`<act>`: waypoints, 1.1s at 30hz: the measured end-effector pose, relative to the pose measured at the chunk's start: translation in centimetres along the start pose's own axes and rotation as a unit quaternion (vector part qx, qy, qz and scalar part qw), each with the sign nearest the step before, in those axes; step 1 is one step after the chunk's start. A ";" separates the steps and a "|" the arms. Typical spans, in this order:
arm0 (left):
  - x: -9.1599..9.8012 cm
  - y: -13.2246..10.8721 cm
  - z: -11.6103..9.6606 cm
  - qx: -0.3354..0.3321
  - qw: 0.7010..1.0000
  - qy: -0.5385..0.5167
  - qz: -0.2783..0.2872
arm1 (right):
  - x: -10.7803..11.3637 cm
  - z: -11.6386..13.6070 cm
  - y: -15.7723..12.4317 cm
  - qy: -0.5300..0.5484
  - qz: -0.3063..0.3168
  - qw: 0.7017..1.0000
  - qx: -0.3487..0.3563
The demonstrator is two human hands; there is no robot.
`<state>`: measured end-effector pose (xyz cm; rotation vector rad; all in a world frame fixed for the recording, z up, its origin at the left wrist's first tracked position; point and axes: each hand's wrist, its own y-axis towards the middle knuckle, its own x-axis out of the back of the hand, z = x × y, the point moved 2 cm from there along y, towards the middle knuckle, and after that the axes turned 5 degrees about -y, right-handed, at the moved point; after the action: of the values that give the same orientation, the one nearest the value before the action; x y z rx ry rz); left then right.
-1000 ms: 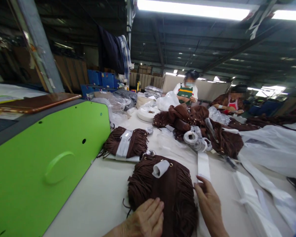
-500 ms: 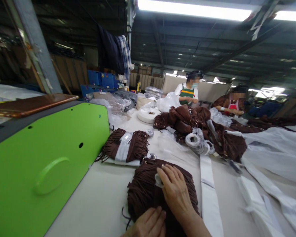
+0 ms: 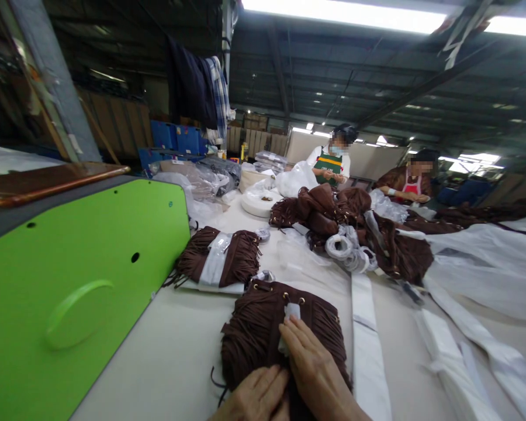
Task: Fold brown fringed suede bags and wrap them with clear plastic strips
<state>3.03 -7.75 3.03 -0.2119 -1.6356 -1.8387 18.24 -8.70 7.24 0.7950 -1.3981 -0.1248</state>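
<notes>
A dark brown fringed bag (image 3: 249,330) with gold eyelets lies on the pale table in front of me. A small white wrapped piece (image 3: 293,310) sits on its middle, just below the eyelets. My right hand (image 3: 313,362) lies with outstretched fingers on the bag, its fingertips touching the lower part of that piece. Close beside it, my left hand (image 3: 258,393) rests flat on the bag's lower front, fingers extended. Its thumb is partly hidden. Beyond them is a second fringed bag (image 3: 241,257) with a white paper band around it.
A green machine panel (image 3: 114,280) stands along the left. Brown bags (image 3: 324,216) and plastic-wrapped rings (image 3: 339,247) are heaped at the back right. White strips (image 3: 370,345) lie right of the bag. A roll of white tape (image 3: 256,204) lies farther back. Two people work across the table.
My right hand has slid down toward me over the bag, uncovering the eyelets and the top of the white piece. My left hand stays low on the bag, now close to the right.
</notes>
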 end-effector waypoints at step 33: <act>1.3 1.0 0.3 0.098 0.914 -0.015 0.394 | 11.1 1.1 -16.4 -0.049 -0.093 0.911 -0.399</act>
<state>2.49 -7.90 4.55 -0.6983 -1.4347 -1.0530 25.63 -27.10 7.16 0.2269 -1.2049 -0.8392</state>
